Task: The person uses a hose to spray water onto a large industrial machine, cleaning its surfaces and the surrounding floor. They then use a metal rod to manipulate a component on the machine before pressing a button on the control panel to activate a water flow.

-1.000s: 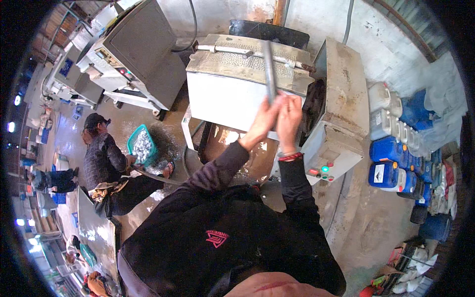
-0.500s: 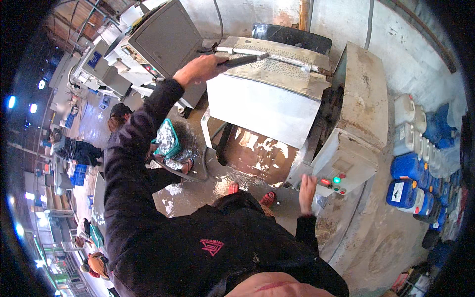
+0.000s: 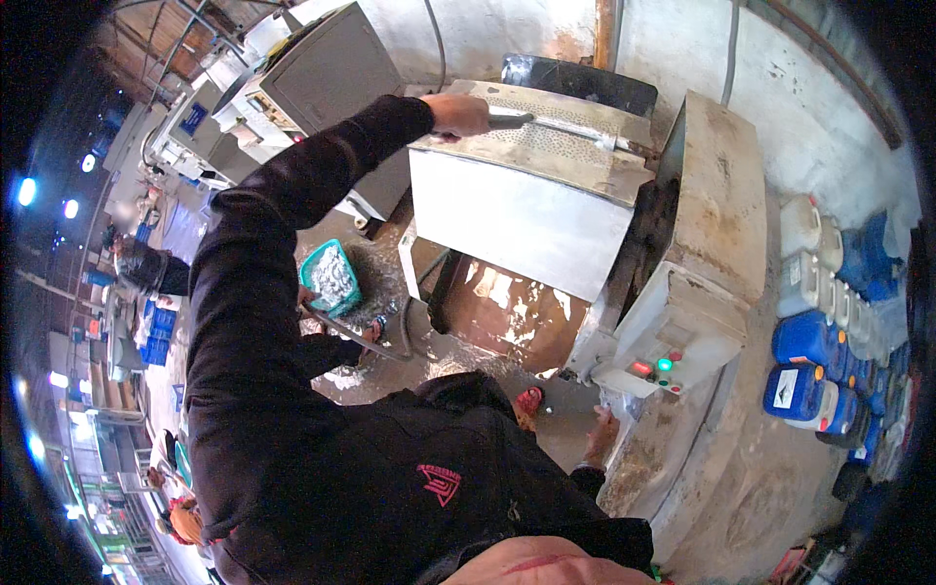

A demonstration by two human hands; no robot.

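Observation:
My left hand (image 3: 460,115) is stretched out over the top of a white, rust-stained machine (image 3: 522,219). It is closed around a dark grey bar (image 3: 511,121), whose free end points right across the perforated lid (image 3: 556,136). The rest of the bar is covered by my fingers. Lower down on the right, my right hand (image 3: 602,435) hangs beside the machine's control box (image 3: 673,327), below its lit buttons. Its fingers look loosely stretched and slightly apart, with nothing visible in them. Clear crumpled plastic (image 3: 624,402) is close to the fingertips.
A wet brown tray (image 3: 507,312) lies under the machine's front panel. At left, another person's hand is by a teal basket (image 3: 331,276) of pale contents, near a grey hose (image 3: 356,339). Blue jugs (image 3: 792,390) and white jugs (image 3: 799,283) line the right wall.
My left hand has shifted right along the bar, covering more of it. My right hand has dropped from beside the buttons to below the control box. My body has leaned.

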